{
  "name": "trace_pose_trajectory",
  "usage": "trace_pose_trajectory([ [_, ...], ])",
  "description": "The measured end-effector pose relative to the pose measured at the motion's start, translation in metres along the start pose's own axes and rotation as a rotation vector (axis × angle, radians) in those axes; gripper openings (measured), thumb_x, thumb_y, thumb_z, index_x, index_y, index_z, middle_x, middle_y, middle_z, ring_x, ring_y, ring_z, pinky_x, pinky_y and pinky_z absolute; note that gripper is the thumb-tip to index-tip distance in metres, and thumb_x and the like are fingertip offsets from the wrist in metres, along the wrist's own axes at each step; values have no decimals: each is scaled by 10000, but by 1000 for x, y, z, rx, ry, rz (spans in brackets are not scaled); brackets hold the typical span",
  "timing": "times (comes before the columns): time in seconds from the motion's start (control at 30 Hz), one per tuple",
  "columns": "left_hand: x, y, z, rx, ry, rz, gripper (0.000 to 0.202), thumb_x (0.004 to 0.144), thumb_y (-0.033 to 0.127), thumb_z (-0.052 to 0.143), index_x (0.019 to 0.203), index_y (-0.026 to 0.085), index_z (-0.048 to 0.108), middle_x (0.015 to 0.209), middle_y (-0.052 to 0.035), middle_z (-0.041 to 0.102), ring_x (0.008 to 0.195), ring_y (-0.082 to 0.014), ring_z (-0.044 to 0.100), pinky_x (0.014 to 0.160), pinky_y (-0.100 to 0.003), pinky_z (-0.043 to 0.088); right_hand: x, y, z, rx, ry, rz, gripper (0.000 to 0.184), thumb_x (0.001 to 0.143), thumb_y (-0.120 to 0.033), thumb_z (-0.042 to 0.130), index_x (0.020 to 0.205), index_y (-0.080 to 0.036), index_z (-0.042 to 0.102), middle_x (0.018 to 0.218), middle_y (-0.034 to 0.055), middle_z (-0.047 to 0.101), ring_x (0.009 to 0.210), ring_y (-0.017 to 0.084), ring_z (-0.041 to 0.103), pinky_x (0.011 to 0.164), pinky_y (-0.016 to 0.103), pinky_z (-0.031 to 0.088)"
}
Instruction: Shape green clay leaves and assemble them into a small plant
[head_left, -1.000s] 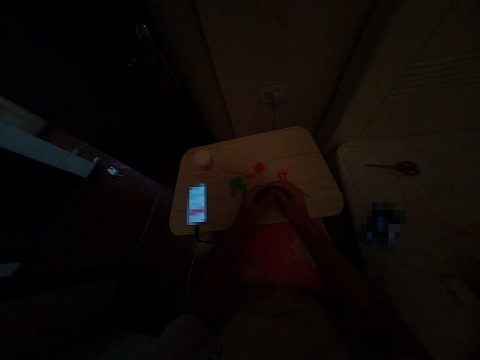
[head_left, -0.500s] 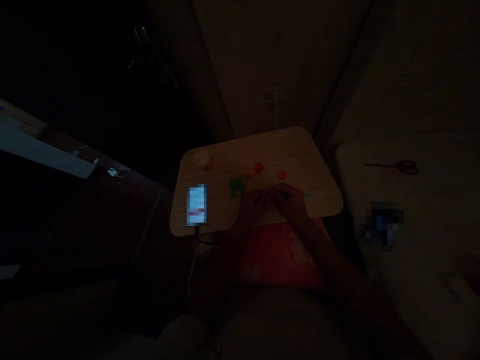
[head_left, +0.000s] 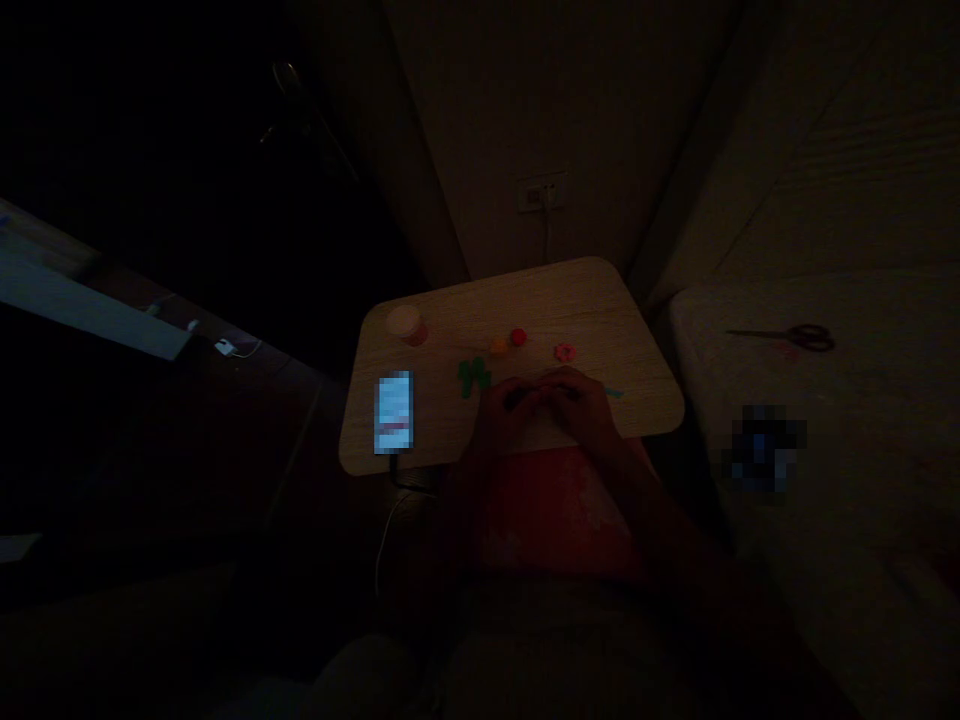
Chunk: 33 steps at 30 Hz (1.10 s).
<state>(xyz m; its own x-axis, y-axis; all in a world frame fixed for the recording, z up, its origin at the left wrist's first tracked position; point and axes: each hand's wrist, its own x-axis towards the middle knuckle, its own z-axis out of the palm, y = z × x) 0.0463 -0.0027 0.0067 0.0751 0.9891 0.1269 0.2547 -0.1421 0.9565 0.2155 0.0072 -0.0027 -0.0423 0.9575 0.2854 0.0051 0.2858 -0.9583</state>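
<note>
In dim light, my left hand (head_left: 508, 408) and my right hand (head_left: 577, 400) meet over the front of a small wooden table (head_left: 442, 435). Their fingers are curled in and come together; whatever they pinch is hidden in shadow. Left of my left hand lie green pieces (head_left: 474, 375). Beyond them sit a yellow-orange piece (head_left: 499, 346) and a red ball-like piece (head_left: 518, 337). A pink flower-shaped ring (head_left: 565, 352) lies just past my right hand. A thin light-blue strip (head_left: 613, 392) sticks out to the right of that hand.
A lidded tub (head_left: 406, 325) stands at the table's back left, with a lit phone (head_left: 394, 412) nearer me on a cable. Scissors (head_left: 795, 336) rest on the pale surface to the right. A wall socket (head_left: 543, 192) holds a plug behind the table.
Both hands stay together with small finger movements; the left fingers look a little more curled. The view has shifted slightly, and the pieces on the table lie as before.
</note>
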Motion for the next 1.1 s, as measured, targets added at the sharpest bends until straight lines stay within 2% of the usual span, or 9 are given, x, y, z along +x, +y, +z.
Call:
trace_pose_trajectory([
  [0.17, 3, -3, -2, -9, -15, -21, 259, 877, 409, 745, 933, 159, 783, 873, -56, 775, 787, -177, 679, 753, -294, 543, -2, -2, 1, -11, -3, -28, 92, 824, -318, 752, 828, -253, 816, 915, 64, 776, 888, 229, 704, 832, 381, 579],
  [0.27, 4, -4, -3, 24, -12, 7, 190, 866, 332, 748, 947, 165, 790, 945, -65, 788, 871, -192, 692, 838, -313, 549, -3, -2, 2, -3, -5, -11, 97, 826, -315, 756, 867, -256, 822, 948, 69, 783, 917, 235, 712, 845, 386, 584],
  [0.43, 4, -7, -4, 91, 10, 78, 119, 859, 259, 731, 907, 162, 781, 919, -62, 769, 867, -192, 679, 860, -329, 541, -4, -1, 2, 9, -16, 16, 79, 819, -292, 742, 827, -247, 807, 940, 69, 788, 893, 229, 719, 830, 377, 583],
  [0.6, 2, -8, -4, 87, -6, 120, 128, 869, 293, 734, 859, 175, 781, 847, -49, 747, 806, -187, 663, 803, -327, 537, -5, -3, 3, 3, -46, -30, 107, 825, -251, 684, 804, -240, 789, 876, 54, 770, 851, 217, 707, 812, 363, 565],
  [0.7, 1, -6, -4, 74, 8, 115, 162, 877, 319, 732, 868, 166, 785, 854, -58, 749, 814, -187, 675, 786, -317, 536, -5, -3, 4, 7, -42, 1, 101, 831, -282, 685, 807, -232, 770, 889, 58, 768, 862, 223, 707, 831, 371, 567],
  [0.8, 1, -6, -3, 49, 28, 66, 199, 881, 349, 750, 931, 159, 783, 930, -77, 777, 882, -208, 706, 841, -334, 554, -3, 2, 3, 33, 34, 87, 112, 816, -323, 727, 859, -226, 764, 897, 64, 775, 862, 236, 713, 811, 375, 575],
  [0.93, 2, -10, -3, 5, 10, 13, 280, 892, 355, 756, 1100, 169, 781, 1113, -109, 802, 1005, -244, 736, 937, -379, 575, -1, 7, 1, 111, 156, 125, 238, 840, -398, 752, 1014, -237, 773, 1058, 91, 802, 930, 253, 727, 835, 391, 591],
  [1.0, 3, -13, -3, -3, -1, 10, 295, 894, 367, 758, 1119, 178, 782, 1128, -108, 806, 1014, -251, 743, 949, -396, 585, 0, 8, 0, 103, 155, 110, 268, 842, -414, 764, 1046, -241, 783, 1117, 93, 800, 964, 252, 730, 863, 390, 592],
  [1.1, 2, -15, -2, 3, 1, 25, 287, 887, 376, 771, 1095, 178, 783, 1103, -108, 809, 1006, -257, 750, 947, -406, 595, 0, 6, 1, 22, 104, 82, 224, 799, -380, 794, 970, -237, 811, 1032, 74, 808, 934, 244, 735, 867, 378, 589],
])
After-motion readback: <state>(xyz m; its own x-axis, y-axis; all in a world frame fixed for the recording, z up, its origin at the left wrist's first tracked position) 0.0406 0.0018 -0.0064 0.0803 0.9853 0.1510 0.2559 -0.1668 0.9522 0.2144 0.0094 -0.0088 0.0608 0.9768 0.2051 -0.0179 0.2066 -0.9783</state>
